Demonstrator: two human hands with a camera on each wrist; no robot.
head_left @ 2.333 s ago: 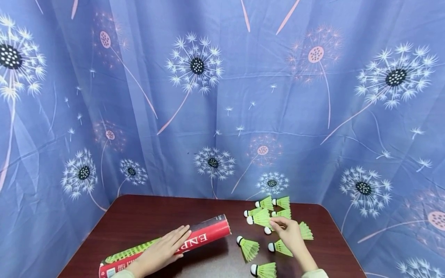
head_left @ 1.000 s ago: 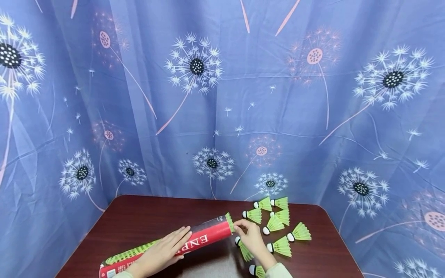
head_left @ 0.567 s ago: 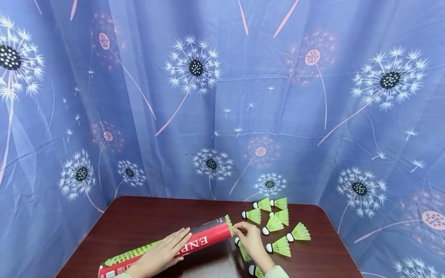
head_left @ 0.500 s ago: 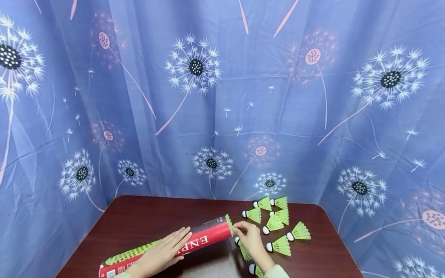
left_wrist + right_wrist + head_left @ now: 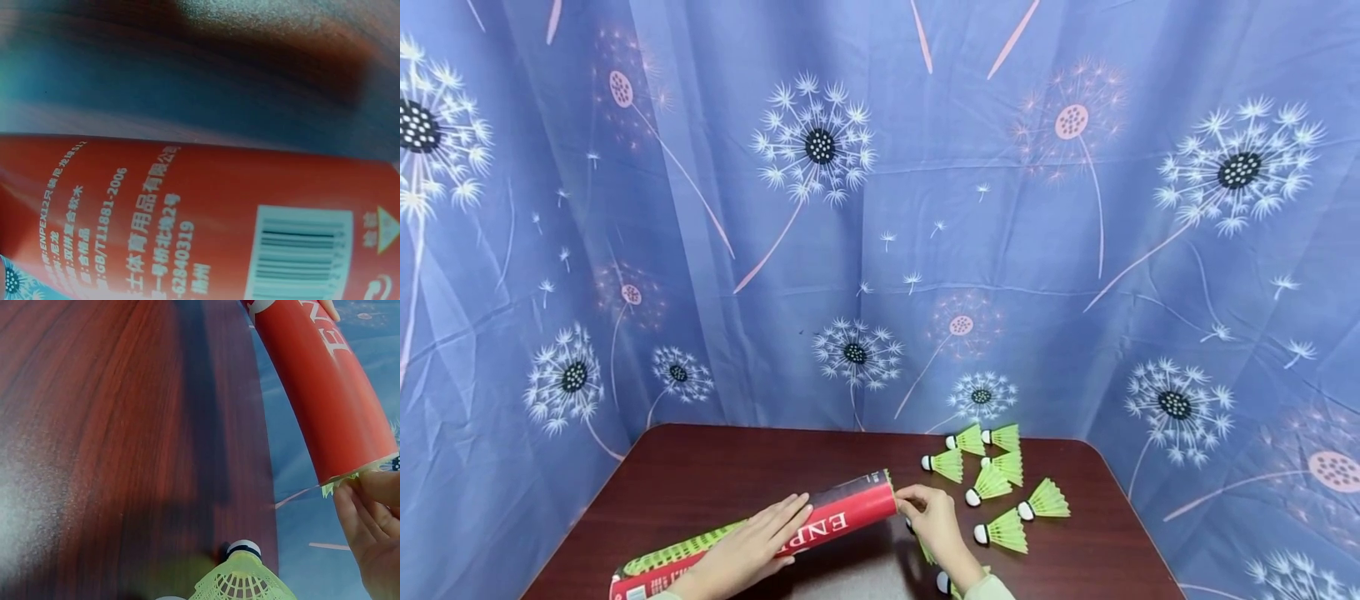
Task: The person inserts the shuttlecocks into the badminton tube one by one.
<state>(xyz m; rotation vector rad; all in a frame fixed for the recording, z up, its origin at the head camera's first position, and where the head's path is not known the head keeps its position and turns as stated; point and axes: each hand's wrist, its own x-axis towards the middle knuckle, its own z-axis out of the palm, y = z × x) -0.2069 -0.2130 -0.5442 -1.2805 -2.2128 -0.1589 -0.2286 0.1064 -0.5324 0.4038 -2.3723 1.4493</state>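
A red tube [image 5: 752, 540] is pinned flat on the dark table [image 5: 715, 475] by the straight-fingered left hand [image 5: 741, 552]. At its open end, a green shuttlecock [image 5: 340, 483] is nearly all inside, its skirt rim pinched by the right hand [image 5: 934, 521]. Six loose shuttlecocks [image 5: 996, 481] are scattered just beyond.

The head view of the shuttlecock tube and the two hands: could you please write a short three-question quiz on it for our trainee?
1. True or false: the left hand lies flat on the red tube.
2. Where are the right hand's fingertips? A) at the tube's open end B) on the curtain C) under the table
3. Fill in: the loose shuttlecocks on the table have skirts coloured ____.

Key: 1 true; 2 A; 3 green.
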